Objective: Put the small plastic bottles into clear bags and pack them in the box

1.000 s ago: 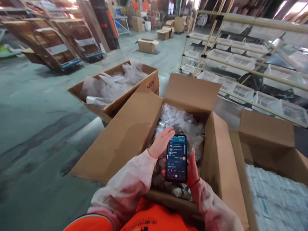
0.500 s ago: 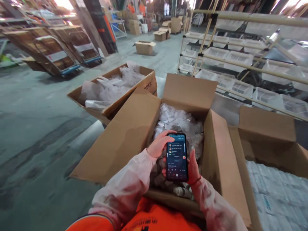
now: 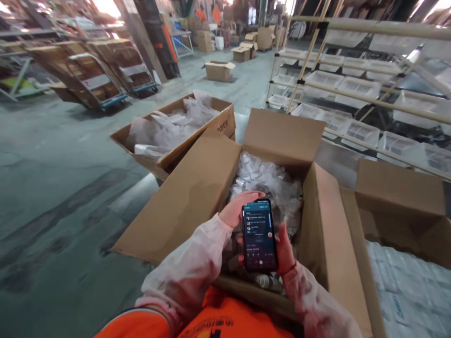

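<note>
A smartphone [image 3: 260, 237] with a dark, lit screen stands over an open cardboard box [image 3: 188, 197]. My right hand [image 3: 284, 251] grips its lower part, thumb along the right edge and fingertips showing at the left edge. At the upper left corner, my left hand [image 3: 237, 209] rests against the phone, its fingers reaching along the top edge; part of this hand is hidden behind the phone. Below both hands, clear plastic-wrapped items [image 3: 262, 173] fill the box, and a pale bottle-like piece [image 3: 268, 281] lies near its front wall.
To the left, another carton [image 3: 225, 123] holds crumpled translucent plastic. A third box [image 3: 400, 188] at the right contains rows of clear wrapped packs [image 3: 405, 286]. Behind stands a rack with white baskets [image 3: 361, 134]. Loaded trolleys [image 3: 95, 84] are at the far left.
The whole view has shifted slightly right and down. My left thumb has come off the screen, and the left fingers now lie farther across the phone's top edge. My right hand keeps its hold.
</note>
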### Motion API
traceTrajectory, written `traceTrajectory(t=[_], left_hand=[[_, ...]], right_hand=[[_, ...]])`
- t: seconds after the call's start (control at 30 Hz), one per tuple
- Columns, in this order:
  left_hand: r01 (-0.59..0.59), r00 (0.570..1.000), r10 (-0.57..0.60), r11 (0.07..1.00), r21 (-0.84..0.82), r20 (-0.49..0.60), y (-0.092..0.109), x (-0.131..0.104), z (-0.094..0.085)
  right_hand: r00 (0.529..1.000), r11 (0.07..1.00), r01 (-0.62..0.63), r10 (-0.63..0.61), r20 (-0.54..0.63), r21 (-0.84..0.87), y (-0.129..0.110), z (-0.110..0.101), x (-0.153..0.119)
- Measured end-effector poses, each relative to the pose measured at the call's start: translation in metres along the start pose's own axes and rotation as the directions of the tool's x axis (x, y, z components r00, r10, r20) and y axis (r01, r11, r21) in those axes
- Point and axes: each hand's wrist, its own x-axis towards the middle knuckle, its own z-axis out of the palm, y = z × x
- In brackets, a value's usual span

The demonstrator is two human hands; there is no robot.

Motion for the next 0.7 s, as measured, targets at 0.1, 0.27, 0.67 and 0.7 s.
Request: traceTrajectory(t=[0.1,0.27,0.67,0.7], left_hand=[[-0.128,0.985,0.147,0.973,0.193,-0.091,-0.002,0.000,0.001],[-0.155,0.981,0.181,0.951,0.266,-0.076,-0.005,0.001,0.005],[-0.066,0.997,0.071,0.986,0.152,-0.030,-0.021,0.000,0.009],[-0.071,0.997,0.076,0.984,0.164,-0.025,-0.021,0.000,0.008]], right_hand=[[0.996,0.999,0.041,-0.043,-0.077,-0.021,0.001,0.000,0.000],[0.989,0.997,0.062,-0.055,-0.136,0.042,-0.003,0.002,-0.001],[0.997,0.987,-0.050,0.057,-0.045,0.150,-0.008,0.001,-0.004],[0.998,0.989,-0.050,0.056,-0.041,0.143,-0.007,0.000,-0.004]])
